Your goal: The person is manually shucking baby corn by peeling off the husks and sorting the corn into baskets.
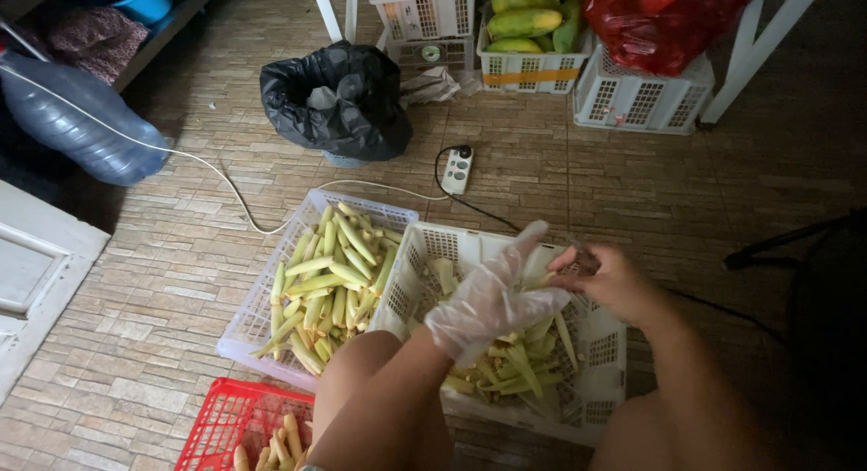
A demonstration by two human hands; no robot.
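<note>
The left hand (492,299), in a thin clear plastic glove, and the bare right hand (610,279) met over a white plastic basket (596,381) of pale husk strips on the tiled floor (163,281). The fingers of both hands were closed on one baby corn piece (545,279) held between them, above the basket. Just beside it to the left stood another white basket (248,322) full of peeled baby corn (330,281). A red basket (226,426) lay near the left knee.

A black rubbish bag (339,96), a white power strip (457,169) and a blue water bottle (77,119) lie on the brick floor (163,281).
</note>
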